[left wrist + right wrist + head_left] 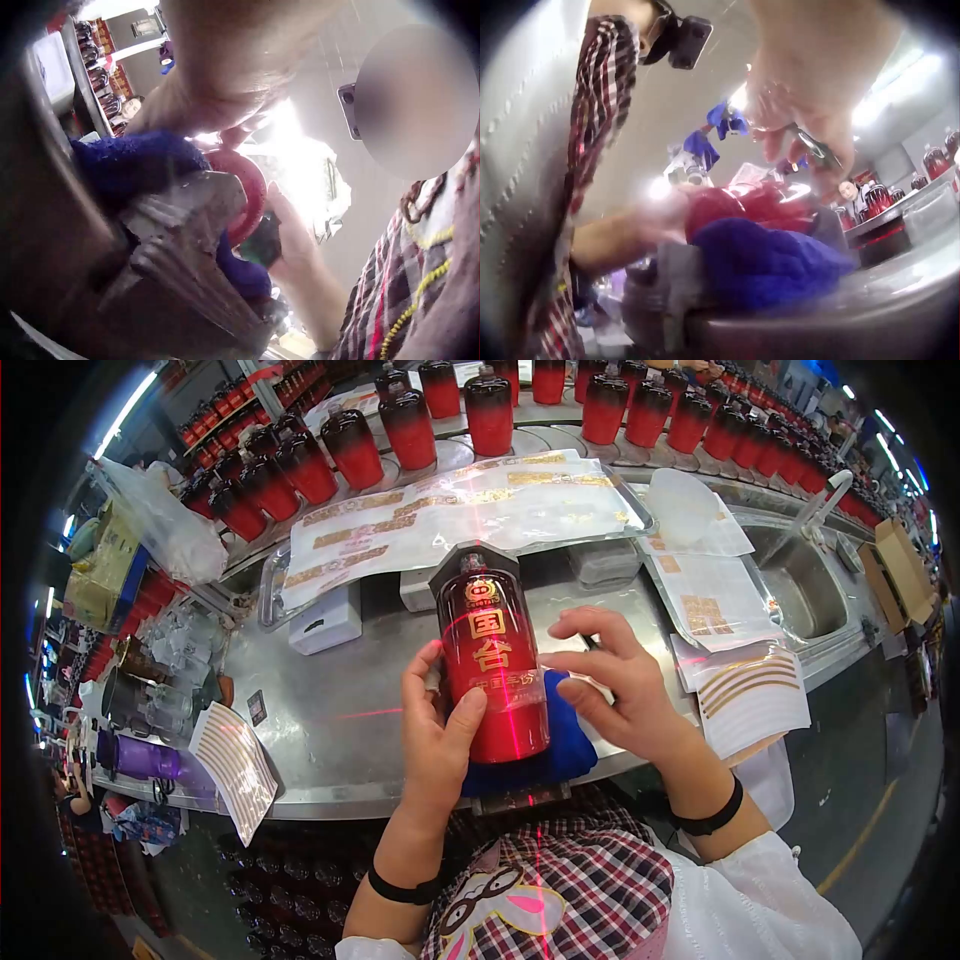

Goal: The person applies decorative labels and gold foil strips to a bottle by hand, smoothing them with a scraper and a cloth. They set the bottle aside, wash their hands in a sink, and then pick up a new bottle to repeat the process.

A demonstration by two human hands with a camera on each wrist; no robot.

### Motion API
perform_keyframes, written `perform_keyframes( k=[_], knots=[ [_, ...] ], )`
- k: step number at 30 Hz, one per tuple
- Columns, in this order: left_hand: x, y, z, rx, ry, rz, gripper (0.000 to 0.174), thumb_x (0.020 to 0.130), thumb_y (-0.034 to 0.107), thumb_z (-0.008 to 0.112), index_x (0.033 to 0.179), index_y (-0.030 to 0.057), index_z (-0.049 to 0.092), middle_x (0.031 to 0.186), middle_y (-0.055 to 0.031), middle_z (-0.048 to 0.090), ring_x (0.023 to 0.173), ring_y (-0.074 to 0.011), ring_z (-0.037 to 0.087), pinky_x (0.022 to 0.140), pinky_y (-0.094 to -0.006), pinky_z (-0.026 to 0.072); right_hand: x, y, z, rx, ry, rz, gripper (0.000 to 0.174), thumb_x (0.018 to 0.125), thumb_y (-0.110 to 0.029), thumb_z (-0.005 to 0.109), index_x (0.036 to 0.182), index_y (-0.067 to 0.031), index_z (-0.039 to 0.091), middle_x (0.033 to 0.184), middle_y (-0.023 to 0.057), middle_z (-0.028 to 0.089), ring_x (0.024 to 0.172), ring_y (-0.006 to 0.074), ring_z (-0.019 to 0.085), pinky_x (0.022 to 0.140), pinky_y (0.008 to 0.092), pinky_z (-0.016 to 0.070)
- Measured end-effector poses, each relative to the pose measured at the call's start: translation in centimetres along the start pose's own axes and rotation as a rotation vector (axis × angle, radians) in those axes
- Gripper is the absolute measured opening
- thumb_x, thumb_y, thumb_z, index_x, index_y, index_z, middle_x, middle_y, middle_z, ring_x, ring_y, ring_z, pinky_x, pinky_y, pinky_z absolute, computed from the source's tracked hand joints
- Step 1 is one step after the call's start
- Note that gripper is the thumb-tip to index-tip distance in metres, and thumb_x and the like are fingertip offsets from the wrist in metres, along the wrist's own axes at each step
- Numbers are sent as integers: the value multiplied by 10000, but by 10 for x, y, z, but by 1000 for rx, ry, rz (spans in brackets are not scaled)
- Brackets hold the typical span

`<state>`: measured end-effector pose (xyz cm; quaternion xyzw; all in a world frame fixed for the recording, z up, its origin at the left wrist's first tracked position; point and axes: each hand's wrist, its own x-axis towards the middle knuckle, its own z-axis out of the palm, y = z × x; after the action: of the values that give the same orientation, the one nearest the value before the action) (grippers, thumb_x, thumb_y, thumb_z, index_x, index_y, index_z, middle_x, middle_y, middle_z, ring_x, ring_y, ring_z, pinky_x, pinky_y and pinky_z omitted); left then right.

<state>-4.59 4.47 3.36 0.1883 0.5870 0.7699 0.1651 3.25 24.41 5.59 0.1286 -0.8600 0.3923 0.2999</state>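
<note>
A glossy red bottle point(492, 660) with gold lettering lies tilted, base toward the person, its dark neck in a dark angular holder point(430, 565). The left hand point(437, 725) grips its left side near the base, thumb on the front. A blue cloth point(570, 745) lies under the bottle; in the right wrist view the cloth point(765, 262) bunches below it. At the bottle's right side, the right hand point(620, 685) has its fingertips by the edge of a clear film point(530, 685) over the lettering. Tucked in its fingers is a slim dark tool with a shiny edge point(815, 148).
Sheets of gold decals point(450, 510) cover a tray behind the bottle. More striped sheets point(235, 760) hang at the left, others point(750, 690) at the right. A sink point(805, 590) is at the right. Red-black bottles point(490, 415) line a curved conveyor behind. A white box point(325, 620) stands left.
</note>
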Motion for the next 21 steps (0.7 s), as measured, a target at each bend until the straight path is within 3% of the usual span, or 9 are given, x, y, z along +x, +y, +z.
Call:
perform_keyframes(
  k=[3,4,8,14,17,21],
  knots=[
    [2,-3,-1,-50,-4,13,649,936,161,631,1441,10,253,1234,-171,512,1078,-193,565,927,-316,479,-2,-10,1,329,-14,431,240,936,-268,637,997,-38,664,1143,137,543,1056,246,535,885,335,435],
    [3,-1,1,-65,-6,3,652,937,166,630,1443,11,248,1238,-174,510,1079,-194,565,930,-318,479,-3,-3,9,344,13,397,286,945,-313,620,929,-28,631,1108,129,531,1007,211,515,862,314,414],
    [3,2,2,67,-43,-3,664,944,179,622,1449,16,224,1252,-181,505,1087,-200,564,937,-324,479,0,-4,25,191,5,375,320,871,-330,714,824,-39,592,1044,157,508,1047,301,530,889,371,443],
    [1,2,-1,-5,-78,4,686,942,167,622,1460,19,197,1253,-184,511,1099,-207,569,935,-332,486,-2,1,28,230,-11,415,314,824,-304,760,832,-50,576,1050,159,496,1066,306,523,907,378,438],
    [-2,6,-1,-30,-104,-24,721,933,176,634,1471,12,184,1314,-190,473,1172,-225,532,992,-346,451,-7,1,25,271,-74,435,309,812,-276,775,870,-72,549,1131,102,459,1082,206,461,944,319,369],
    [-8,-3,-9,42,-142,10,768,919,198,652,1478,-14,170,1389,-193,406,1253,-244,468,1058,-363,391,-12,2,22,285,-112,401,333,798,-280,788,888,-71,544,1143,117,451,1122,238,454,982,344,364]
  ],
)
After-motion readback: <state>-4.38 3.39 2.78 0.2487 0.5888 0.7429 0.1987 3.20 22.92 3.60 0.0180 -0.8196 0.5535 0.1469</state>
